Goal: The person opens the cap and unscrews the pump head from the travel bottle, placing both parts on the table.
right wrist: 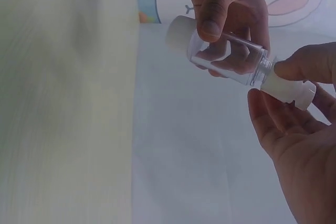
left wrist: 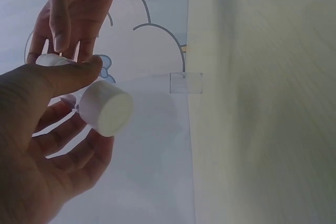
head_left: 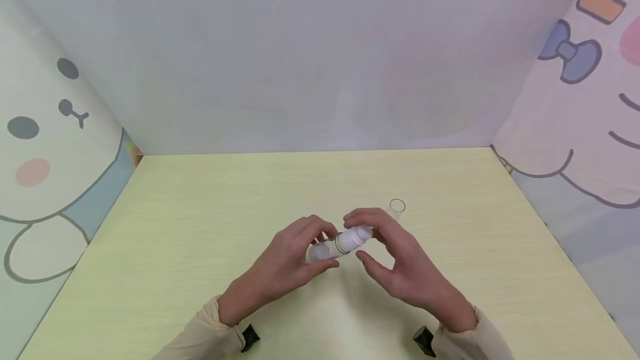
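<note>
My left hand (head_left: pixel 285 260) grips a small clear bottle (right wrist: pixel 226 59) with a white base (left wrist: pixel 107 109) and a white top (head_left: pixel 356 236). The bottle lies tilted across the fingers, its white top toward the right hand, above the table. My right hand (head_left: pixel 407 263) is around the white top, thumb below and forefinger above, with a gap showing between thumb and top in the head view. Threaded clear plastic shows at the neck by the top in the right wrist view. A clear open-ended cap (left wrist: pixel 186 83) stands on the table behind the right hand.
The pale wood table (head_left: pixel 200 199) runs back to a plain grey-white wall (head_left: pixel 310 71). Cartoon-printed panels (head_left: pixel 45 182) flank it on the left and right. Dark wrist pieces (head_left: pixel 424 340) show beside both sleeves.
</note>
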The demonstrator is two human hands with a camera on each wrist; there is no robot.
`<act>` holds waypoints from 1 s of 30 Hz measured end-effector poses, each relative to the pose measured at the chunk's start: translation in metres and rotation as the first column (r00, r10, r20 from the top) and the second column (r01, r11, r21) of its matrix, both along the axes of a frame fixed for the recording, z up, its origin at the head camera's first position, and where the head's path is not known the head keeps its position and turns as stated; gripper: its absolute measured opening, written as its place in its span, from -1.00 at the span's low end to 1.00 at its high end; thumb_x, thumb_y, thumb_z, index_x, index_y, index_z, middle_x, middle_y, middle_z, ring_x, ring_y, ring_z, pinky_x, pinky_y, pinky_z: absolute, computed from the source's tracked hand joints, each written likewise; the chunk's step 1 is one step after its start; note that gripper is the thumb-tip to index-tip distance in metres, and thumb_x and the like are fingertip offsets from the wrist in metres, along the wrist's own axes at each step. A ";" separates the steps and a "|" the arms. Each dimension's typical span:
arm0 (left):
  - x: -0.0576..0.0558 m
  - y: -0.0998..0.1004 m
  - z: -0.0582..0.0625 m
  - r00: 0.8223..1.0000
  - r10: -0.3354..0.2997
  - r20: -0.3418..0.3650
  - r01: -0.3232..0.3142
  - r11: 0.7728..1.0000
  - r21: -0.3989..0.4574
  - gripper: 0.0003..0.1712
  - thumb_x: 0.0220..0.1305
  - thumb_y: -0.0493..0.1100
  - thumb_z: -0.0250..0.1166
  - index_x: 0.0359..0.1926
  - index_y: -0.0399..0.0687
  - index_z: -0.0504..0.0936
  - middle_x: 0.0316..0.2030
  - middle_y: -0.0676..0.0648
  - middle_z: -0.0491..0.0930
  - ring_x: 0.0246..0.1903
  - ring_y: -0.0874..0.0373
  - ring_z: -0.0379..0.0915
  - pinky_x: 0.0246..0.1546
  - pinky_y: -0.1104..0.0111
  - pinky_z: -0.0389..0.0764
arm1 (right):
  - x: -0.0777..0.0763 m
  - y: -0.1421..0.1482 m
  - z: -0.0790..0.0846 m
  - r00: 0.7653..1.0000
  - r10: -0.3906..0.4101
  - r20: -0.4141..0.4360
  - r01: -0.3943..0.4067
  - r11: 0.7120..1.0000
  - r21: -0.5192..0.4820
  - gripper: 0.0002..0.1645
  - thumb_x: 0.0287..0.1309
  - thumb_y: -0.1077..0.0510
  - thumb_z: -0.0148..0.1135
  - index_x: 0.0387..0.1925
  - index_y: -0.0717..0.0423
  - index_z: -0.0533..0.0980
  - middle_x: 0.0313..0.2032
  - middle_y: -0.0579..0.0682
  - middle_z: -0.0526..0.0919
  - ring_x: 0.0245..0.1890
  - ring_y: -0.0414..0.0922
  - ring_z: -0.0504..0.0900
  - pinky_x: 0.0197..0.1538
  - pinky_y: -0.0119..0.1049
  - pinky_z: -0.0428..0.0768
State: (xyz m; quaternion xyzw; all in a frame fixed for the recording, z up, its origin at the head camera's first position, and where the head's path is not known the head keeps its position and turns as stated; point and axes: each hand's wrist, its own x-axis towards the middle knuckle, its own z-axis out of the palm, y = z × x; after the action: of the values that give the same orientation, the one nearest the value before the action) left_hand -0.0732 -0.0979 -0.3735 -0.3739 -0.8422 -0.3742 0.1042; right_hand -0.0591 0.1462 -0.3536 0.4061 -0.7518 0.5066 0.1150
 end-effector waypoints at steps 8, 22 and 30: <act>0.001 0.001 0.000 1.000 0.004 0.007 -0.004 1.000 0.007 -0.46 0.08 -0.13 0.65 0.02 0.03 0.56 -0.15 0.10 0.62 -0.20 0.30 0.58 -0.20 0.53 0.65 | 0.003 0.000 -0.001 0.967 -0.219 0.128 0.208 0.974 0.095 -0.39 0.12 0.28 0.56 0.14 0.03 0.45 -0.06 -0.19 0.57 -0.11 -0.27 0.59 -0.12 -0.31 0.73; 0.000 0.002 0.000 1.000 0.003 0.012 -0.003 1.000 0.001 -0.47 0.09 -0.12 0.64 0.02 0.02 0.56 -0.13 0.08 0.63 -0.19 0.29 0.59 -0.19 0.52 0.65 | 0.002 0.001 -0.001 0.980 -0.152 0.129 0.142 0.986 0.084 -0.52 0.19 0.31 0.49 0.04 -0.03 0.46 -0.06 -0.18 0.56 -0.12 -0.28 0.57 -0.12 -0.35 0.72; 0.000 0.001 0.000 1.000 0.012 0.013 -0.011 1.000 -0.011 -0.47 0.09 -0.12 0.65 0.03 0.02 0.57 -0.14 0.07 0.64 -0.19 0.28 0.59 -0.20 0.51 0.65 | 0.000 0.005 0.003 0.990 -0.137 -0.024 0.139 0.978 0.159 -0.44 0.08 0.39 0.53 0.06 0.02 0.49 0.05 -0.12 0.57 0.02 -0.27 0.56 0.07 -0.46 0.62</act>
State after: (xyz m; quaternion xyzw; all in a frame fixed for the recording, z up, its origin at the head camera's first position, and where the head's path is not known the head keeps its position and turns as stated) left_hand -0.0727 -0.0966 -0.3738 -0.3673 -0.8471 -0.3711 0.0988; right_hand -0.0586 0.1517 -0.3504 0.3640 -0.8156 0.4329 0.1217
